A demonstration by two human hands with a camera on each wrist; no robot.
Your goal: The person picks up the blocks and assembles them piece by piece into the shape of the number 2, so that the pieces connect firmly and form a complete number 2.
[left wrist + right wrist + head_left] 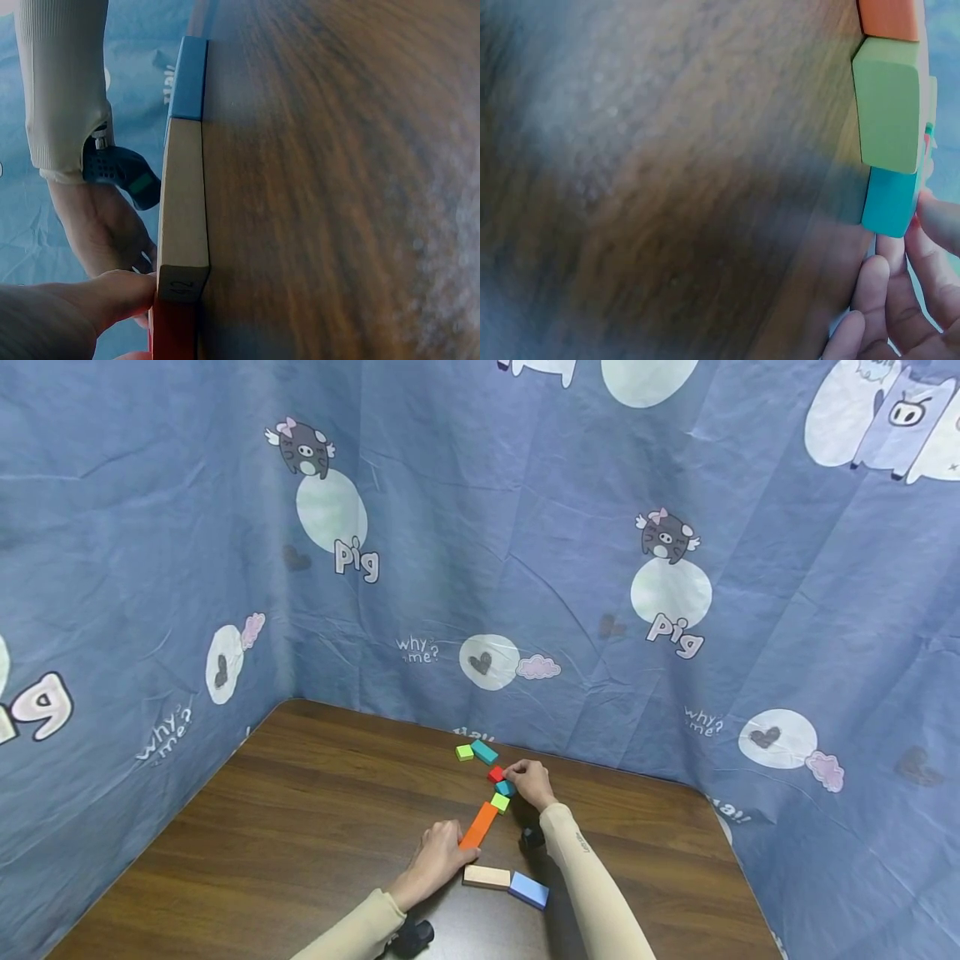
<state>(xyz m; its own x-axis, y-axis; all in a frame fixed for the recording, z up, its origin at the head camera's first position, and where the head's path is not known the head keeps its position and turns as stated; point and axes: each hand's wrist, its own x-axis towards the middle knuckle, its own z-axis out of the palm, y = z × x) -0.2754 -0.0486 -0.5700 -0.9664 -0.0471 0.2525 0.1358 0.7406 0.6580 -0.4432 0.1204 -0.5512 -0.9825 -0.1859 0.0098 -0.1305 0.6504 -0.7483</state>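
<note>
Fine adjustment, by the look of it, on the wooden table (300,810).
The left hand (435,860) curls thumb and fingers round the near end of the orange block (479,825), whose long axis points toward the far edge, leaning right, its far end meeting the lime block (500,803). The right hand (531,783) holds its fingers narrow by the teal block (504,788) and red block (496,774), closer to that edge; I cannot tell whether they grip either. The step seems to be joining neighbours; the next move likely calls for a light nudge, orange kept steady.
</note>
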